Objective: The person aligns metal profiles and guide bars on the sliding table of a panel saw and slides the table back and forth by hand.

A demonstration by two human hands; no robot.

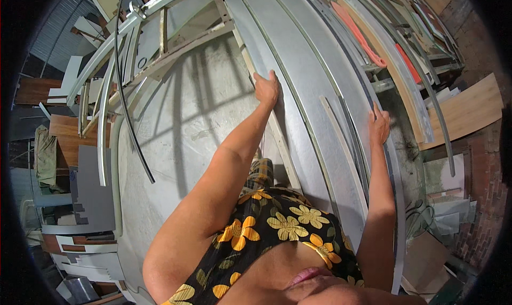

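Observation:
A long grey metal panel with dark lengthwise grooves stretches away in front of me. My left hand is closed around its left edge, thumb on top and the other fingers partly hidden over a pale strip along that side. At the opposite edge, my right hand grips the panel, its fingertips bent over the dark rim. A thin light strip lies lengthwise on the panel between my arms.
Left of the panel, a metal frame stands over the grey floor, with a thin black strip hanging down. Long profiles and a coral-coloured piece lie on a rack at right. A curved wooden sheet and board offcuts are beside it.

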